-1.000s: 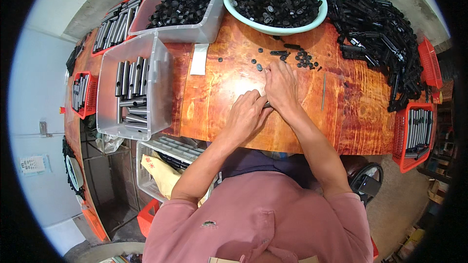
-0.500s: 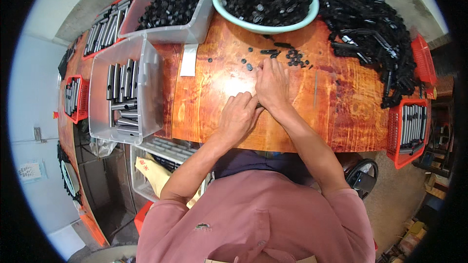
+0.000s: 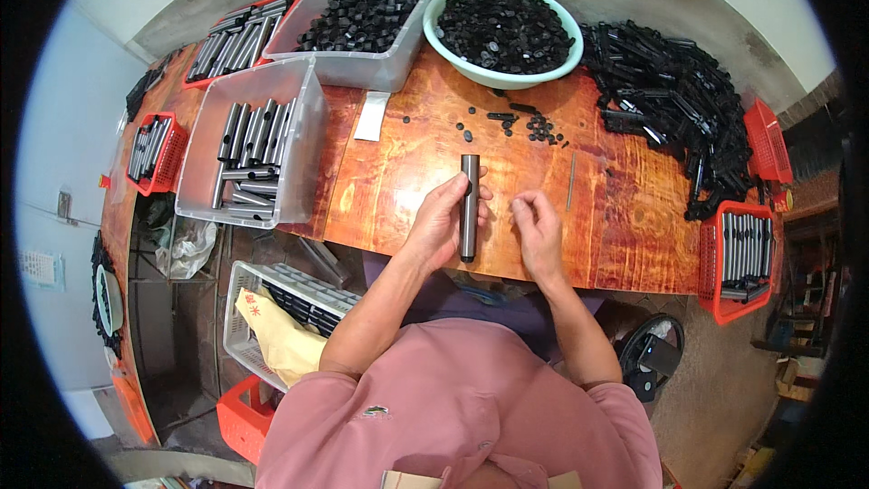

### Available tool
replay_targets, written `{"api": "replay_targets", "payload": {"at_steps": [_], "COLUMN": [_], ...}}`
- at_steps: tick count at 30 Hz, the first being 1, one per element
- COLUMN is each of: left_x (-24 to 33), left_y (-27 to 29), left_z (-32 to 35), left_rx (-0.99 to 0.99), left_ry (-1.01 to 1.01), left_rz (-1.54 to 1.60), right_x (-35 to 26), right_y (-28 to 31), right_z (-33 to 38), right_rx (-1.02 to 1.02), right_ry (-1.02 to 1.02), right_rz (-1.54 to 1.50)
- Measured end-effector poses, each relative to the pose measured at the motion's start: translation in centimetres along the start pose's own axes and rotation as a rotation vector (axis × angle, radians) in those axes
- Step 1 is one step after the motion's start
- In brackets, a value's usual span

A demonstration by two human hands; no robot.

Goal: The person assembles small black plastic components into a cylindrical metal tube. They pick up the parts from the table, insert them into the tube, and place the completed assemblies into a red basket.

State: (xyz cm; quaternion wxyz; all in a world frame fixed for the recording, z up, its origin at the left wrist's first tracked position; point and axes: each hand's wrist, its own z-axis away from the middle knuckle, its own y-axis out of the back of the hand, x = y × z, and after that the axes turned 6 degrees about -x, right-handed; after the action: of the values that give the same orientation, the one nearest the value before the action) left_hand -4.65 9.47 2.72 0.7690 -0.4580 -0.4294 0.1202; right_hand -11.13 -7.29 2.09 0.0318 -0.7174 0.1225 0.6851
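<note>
A dark metal tube (image 3: 469,213) with a small hole in its side and a black lower end lies in my left hand (image 3: 439,225). My thumb presses on it near the hole, and the fingers wrap behind. To its right, apart from the tube, is my right hand (image 3: 541,240), its fingers curled in toward the thumb; whatever may be between them is hidden. Beyond both hands, small round black pieces (image 3: 541,131) and a few short black rods (image 3: 522,109) are scattered on the wooden table (image 3: 398,204).
At the back stand a clear bin (image 3: 398,68) of black caps and a mint basin (image 3: 507,81) of black pieces. A heap of black parts (image 3: 670,91) spreads at right. Tubes fill a clear box (image 3: 312,154) at left and a red basket (image 3: 713,276) at right.
The hands were together farther up the table, near the loose pieces. They are now closer to me and apart, the left holding the tube in plain sight. The view has shifted slightly.
</note>
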Motion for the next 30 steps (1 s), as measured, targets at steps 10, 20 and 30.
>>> {"api": "replay_targets", "payload": {"at_steps": [10, 20, 30], "left_x": [-1.5, -2.0, -1.4], "left_y": [-3.2, -3.7, -4.2], "left_z": [0.7, 2.4, 2.2], "left_rx": [-0.046, -0.383, -0.214], "left_ry": [-0.182, -0.275, -0.334], "left_rz": [-0.434, -0.401, -0.830], "right_x": [-0.6, -0.8, -1.0], "right_y": [-0.1, 0.4, 0.8], "right_z": [3.8, 4.6, 4.5], "right_rx": [-0.110, -0.059, 0.006], "right_ry": [0.009, 0.145, 0.197], "right_rz": [-0.076, 0.124, 0.168]}}
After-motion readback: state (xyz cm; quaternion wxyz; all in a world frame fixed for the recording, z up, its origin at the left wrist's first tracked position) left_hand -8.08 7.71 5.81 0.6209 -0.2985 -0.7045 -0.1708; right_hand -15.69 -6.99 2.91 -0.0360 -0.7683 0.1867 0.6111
